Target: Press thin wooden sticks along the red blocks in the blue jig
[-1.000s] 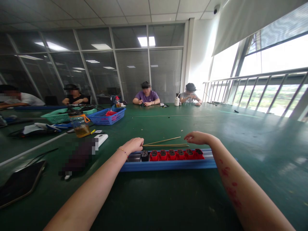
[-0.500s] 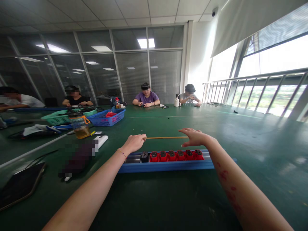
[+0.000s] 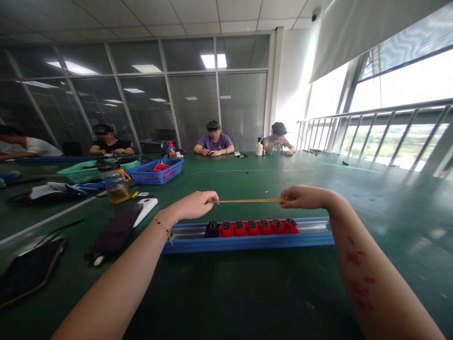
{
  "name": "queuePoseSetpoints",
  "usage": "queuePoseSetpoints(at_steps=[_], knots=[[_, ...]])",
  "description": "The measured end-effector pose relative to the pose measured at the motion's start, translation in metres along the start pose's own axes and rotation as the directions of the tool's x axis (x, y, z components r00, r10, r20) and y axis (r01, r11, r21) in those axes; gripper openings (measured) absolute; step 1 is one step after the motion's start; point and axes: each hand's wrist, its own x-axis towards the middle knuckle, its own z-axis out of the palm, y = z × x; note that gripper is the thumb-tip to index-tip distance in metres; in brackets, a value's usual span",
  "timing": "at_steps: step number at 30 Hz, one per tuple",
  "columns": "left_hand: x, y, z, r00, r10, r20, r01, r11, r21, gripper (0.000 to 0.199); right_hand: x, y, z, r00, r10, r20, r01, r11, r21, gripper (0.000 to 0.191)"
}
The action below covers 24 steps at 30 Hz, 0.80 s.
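A bundle of thin yellowish strips (image 3: 249, 201) stretches level between my two hands, just beyond a long blue tray (image 3: 247, 242). My left hand (image 3: 198, 204) is closed on the strips' left end. At the other end, the fingers of my right hand (image 3: 302, 196) are curled closed around the strips. Several red plug-like pieces with black tops (image 3: 252, 229) stand in a row in the tray's grey metal channel (image 3: 313, 225). A black piece (image 3: 212, 229) is at the left end of that row. The exact kind of the strips does not show.
To the left are a phone (image 3: 30, 274), a dark purple pouch-like thing (image 3: 113, 233), a jar of amber liquid (image 3: 116, 185), a green basket (image 3: 71, 175) and a blue basket (image 3: 155, 177). Several people sit across the green table (image 3: 226, 293).
My right hand has moved right and its spread fingers have closed on the right end of the strips. My left hand stays on the left end, its forearm shifted slightly left.
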Motion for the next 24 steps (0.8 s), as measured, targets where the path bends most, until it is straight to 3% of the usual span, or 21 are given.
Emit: queuePoseSetpoints(at_steps=[4,8,15,24], knots=[[-0.013,0.013,-0.009,0.999,0.027,0.025,-0.026,0.999,-0.018,0.028,-0.014,-0.002,-0.006,1.0,0.004,-0.023,-0.003,0.999,0.035,0.046],[-0.018,0.021,-0.012,0.995,0.096,0.043,-0.095,0.995,-0.009,0.023,-0.01,0.001,-0.002,0.997,0.025,0.077,-0.029,0.998,0.059,0.031],[-0.021,0.015,-0.011,0.963,0.062,0.26,-0.05,0.997,-0.054,0.026,0.003,0.002,0.011,0.984,0.068,0.163,-0.077,0.996,0.046,0.02],[-0.018,0.009,-0.004,0.966,0.116,0.232,-0.13,0.99,0.046,0.026,0.01,0.005,0.015,0.969,0.072,0.238,-0.088,0.994,0.057,0.026]])
